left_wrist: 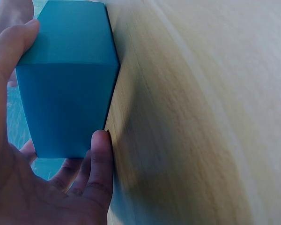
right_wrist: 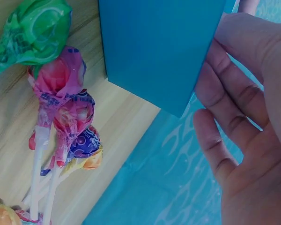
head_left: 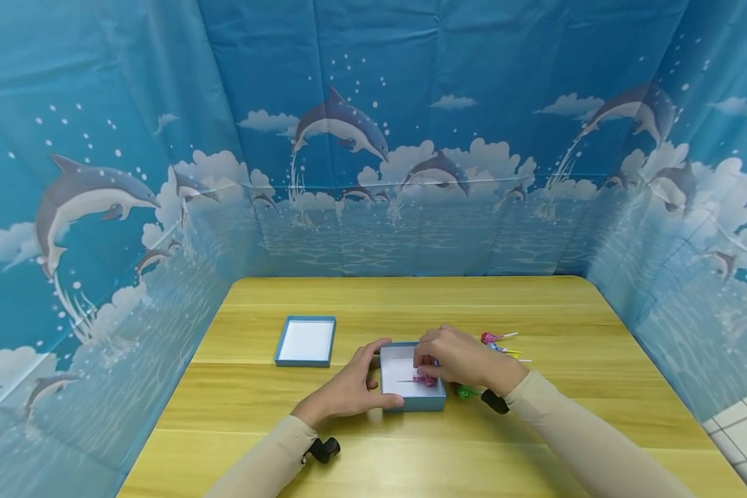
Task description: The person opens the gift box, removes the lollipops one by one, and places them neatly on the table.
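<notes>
A blue box (head_left: 413, 402) with a white inside stands on the table. My left hand (head_left: 351, 389) grips its left side, thumb at the near corner and fingers along the far left; the left wrist view shows the hand around the blue wall (left_wrist: 68, 105). Over the box's right part, my right hand (head_left: 457, 356) reaches in with bent fingers and pinches a pink-wrapped lollipop (head_left: 427, 380), whose stick points left. In the right wrist view the fingertips are hidden behind the box wall (right_wrist: 154, 51).
Left of the box lies its shallow lid (head_left: 307, 340), white side up. A green-wrapped lollipop (head_left: 467, 392) lies right of the box, near my right wrist. Farther right are a red lollipop (head_left: 488, 337) and several others, including pink-wrapped ones (right_wrist: 61, 77). Dolphin-print curtains enclose the wooden table (head_left: 249, 429).
</notes>
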A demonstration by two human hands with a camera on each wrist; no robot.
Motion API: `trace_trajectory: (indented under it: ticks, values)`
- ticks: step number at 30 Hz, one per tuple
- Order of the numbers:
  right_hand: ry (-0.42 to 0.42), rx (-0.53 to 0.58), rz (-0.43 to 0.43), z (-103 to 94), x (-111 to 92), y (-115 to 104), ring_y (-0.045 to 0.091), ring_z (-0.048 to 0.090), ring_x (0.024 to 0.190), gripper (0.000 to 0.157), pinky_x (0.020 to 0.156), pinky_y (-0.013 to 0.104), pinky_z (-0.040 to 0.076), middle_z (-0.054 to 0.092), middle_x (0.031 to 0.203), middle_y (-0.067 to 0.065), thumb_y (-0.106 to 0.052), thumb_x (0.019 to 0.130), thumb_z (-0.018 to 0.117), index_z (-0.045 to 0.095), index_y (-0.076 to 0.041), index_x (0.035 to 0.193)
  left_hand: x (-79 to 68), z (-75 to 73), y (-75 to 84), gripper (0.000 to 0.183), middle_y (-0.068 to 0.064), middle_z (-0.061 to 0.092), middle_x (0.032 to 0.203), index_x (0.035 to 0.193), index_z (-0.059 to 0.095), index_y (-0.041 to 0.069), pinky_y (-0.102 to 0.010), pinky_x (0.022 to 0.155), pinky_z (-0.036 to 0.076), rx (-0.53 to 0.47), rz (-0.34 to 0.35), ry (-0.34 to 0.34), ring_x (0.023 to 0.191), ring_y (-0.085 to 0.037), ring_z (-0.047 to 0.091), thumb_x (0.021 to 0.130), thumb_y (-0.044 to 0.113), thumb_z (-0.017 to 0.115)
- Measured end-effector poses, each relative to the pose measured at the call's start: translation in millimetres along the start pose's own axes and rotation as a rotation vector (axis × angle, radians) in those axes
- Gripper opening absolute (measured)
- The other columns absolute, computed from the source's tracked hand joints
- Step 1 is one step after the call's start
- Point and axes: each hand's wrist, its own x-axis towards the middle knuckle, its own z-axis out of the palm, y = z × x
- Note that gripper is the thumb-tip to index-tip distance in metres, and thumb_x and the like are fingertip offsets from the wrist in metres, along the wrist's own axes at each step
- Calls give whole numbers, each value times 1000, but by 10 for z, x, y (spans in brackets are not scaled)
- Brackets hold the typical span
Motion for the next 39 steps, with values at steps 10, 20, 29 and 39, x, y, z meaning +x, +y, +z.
trace_trajectory:
  ticks: [10,20,29,39]
  values:
    - [60,104,44,-27,-91,24,3,75,98,6,86,30,68,87,109,-4,-12,109,85,89,-16,110,-4,7,8,117,-13,43,176,187,21,32,-33,111,61,13,9,5,139,-20,61,99,59,92]
    - [169,199,86,-94,-267,50,-3,69,85,12,73,33,67,85,102,-6,-5,106,84,88,-16,104,-5,8,27,117,-19,44,174,187,22,29,-36,110,61,9,21,23,138,-22,61,99,52,94]
    - [286,251,114,-54,-476,108,-4,67,76,17,69,30,62,84,90,-10,0,99,89,85,-16,95,2,25,8,116,-16,44,174,187,23,33,-36,112,61,0,20,19,142,-22,59,98,52,95]
    - [301,229,184,14,-615,166,-2,75,86,22,74,39,66,83,90,-19,-3,96,94,84,-22,92,-21,21,12,116,-16,43,176,187,22,31,-35,111,61,11,20,19,139,-21,60,99,55,94]
